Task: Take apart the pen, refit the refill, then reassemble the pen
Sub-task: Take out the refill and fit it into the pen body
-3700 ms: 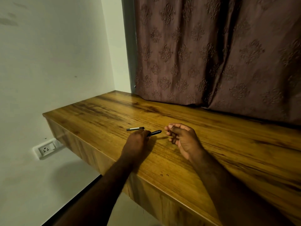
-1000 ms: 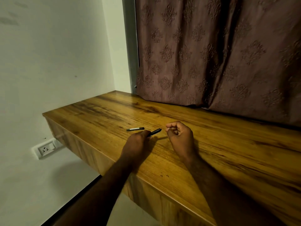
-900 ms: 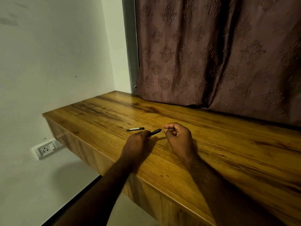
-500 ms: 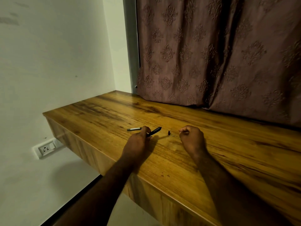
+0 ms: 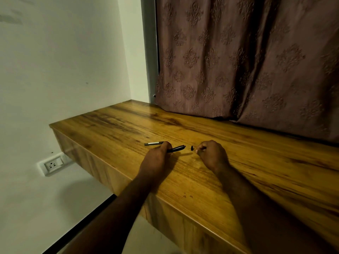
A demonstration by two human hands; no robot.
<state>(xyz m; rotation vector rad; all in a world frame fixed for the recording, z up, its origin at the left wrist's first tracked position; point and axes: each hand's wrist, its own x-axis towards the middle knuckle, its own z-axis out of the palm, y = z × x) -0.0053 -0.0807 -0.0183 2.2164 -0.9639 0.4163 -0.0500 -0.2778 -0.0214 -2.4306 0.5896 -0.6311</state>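
My left hand (image 5: 156,160) grips a black pen barrel (image 5: 176,149) just above the wooden tabletop (image 5: 256,162), its free end pointing right. My right hand (image 5: 211,155) is closed, pinching a thin piece whose small black tip (image 5: 192,148) shows a short gap to the right of the barrel's end; the rest of that piece is too thin to make out. A second dark pen part with a light label (image 5: 153,143) lies flat on the table just left of and behind my left hand.
A patterned brown curtain (image 5: 247,61) hangs down to the table's back edge. A white wall (image 5: 64,61) stands to the left, with a socket (image 5: 53,164) below the table's left end. The table's front edge runs diagonally under my forearms.
My right hand met the barrel's end, then drew away to the right, and a small black tip now shows between it and the barrel. My left hand has stayed put.
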